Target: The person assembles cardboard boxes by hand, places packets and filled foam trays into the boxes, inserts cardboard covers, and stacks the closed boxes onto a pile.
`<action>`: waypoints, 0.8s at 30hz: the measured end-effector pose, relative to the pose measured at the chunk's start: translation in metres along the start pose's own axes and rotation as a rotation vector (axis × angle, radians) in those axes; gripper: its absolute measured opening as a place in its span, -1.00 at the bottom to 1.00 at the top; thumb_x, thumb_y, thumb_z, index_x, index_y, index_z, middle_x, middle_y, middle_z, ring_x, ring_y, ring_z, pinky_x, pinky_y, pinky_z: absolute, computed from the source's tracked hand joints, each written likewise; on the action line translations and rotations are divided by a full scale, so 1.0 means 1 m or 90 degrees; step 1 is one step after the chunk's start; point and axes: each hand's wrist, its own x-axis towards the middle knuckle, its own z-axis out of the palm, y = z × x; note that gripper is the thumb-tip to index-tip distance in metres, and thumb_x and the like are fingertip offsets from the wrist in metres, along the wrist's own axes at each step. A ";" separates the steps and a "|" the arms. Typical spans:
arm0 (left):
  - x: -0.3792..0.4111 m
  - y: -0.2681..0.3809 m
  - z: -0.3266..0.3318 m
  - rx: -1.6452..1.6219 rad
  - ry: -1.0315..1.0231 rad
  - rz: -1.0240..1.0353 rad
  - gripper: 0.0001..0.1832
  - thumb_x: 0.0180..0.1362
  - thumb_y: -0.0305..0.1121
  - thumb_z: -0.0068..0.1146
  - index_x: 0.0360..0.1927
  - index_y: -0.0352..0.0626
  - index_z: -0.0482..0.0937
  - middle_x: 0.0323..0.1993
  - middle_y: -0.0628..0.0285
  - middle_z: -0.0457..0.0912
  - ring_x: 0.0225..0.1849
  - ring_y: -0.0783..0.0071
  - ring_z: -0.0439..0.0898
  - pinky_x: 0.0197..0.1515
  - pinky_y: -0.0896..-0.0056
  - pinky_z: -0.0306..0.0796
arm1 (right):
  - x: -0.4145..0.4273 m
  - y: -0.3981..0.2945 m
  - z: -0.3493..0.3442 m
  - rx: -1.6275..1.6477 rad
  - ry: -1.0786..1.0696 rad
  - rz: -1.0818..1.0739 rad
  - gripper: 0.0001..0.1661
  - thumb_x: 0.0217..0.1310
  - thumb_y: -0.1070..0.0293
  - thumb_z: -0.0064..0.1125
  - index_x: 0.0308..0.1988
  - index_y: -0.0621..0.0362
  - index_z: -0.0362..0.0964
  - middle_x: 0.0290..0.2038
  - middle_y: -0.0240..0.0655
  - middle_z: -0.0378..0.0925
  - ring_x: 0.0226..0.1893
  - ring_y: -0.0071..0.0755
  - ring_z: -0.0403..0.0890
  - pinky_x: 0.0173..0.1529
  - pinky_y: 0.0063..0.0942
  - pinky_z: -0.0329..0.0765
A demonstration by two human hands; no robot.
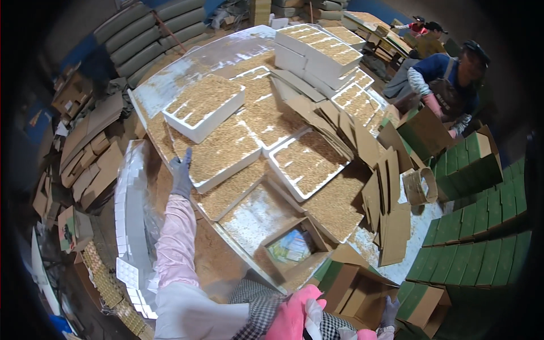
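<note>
My left hand (pixel 181 175), in a grey-blue glove, reaches to the left end of a white foam tray (pixel 229 168) filled with tan, husk-like grains; whether its fingers grip the tray is hidden. My right hand (pixel 389 312), also gloved, is at the right side of an open green and brown cardboard box (pixel 361 293) at the lower right and holds its edge. The box stands open and nothing shows inside it. A smaller open cardboard box (pixel 274 265) on the table, left of it, holds coloured printed cards or packets (pixel 293 246).
More filled foam trays (pixel 204 106) cover the table. Flat cardboard pieces (pixel 389 204) lean at the right, beside rows of green boxes (pixel 471 263). White trays (pixel 127 212) are stacked at the left. A co-worker (pixel 446 85) bends over a box at the upper right.
</note>
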 end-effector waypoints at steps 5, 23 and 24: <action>-0.027 0.026 0.039 -0.008 0.255 -0.031 -0.28 -0.11 -0.32 0.49 0.00 -0.36 0.24 -0.16 0.10 0.45 -0.23 0.36 0.47 -0.15 0.47 0.42 | 0.007 -0.002 -0.003 -0.038 0.023 -0.001 -0.77 0.19 0.44 0.04 -0.16 0.32 0.45 -0.29 -0.36 0.55 -0.35 -0.55 0.48 -0.23 -0.53 0.44; -0.199 0.031 -0.007 -0.228 0.034 -0.023 -0.44 0.20 -0.23 0.12 0.19 -0.31 0.27 0.00 -0.04 0.53 -0.14 0.07 0.64 -0.03 0.15 0.54 | -0.009 -0.023 0.004 -0.200 -0.064 -0.108 -0.58 0.43 0.31 -0.23 0.14 0.31 0.28 -0.02 0.06 0.44 -0.04 0.01 0.47 0.08 -0.32 0.39; -0.221 0.043 0.010 -0.252 -0.020 -0.054 -0.47 0.23 -0.19 0.08 0.15 -0.35 0.32 -0.05 -0.02 0.56 -0.19 0.12 0.65 -0.06 0.22 0.55 | -0.008 -0.002 0.003 -0.382 0.015 -0.310 -0.62 0.40 0.43 -0.23 0.14 0.28 0.28 -0.01 0.07 0.45 -0.03 0.03 0.49 0.04 -0.28 0.43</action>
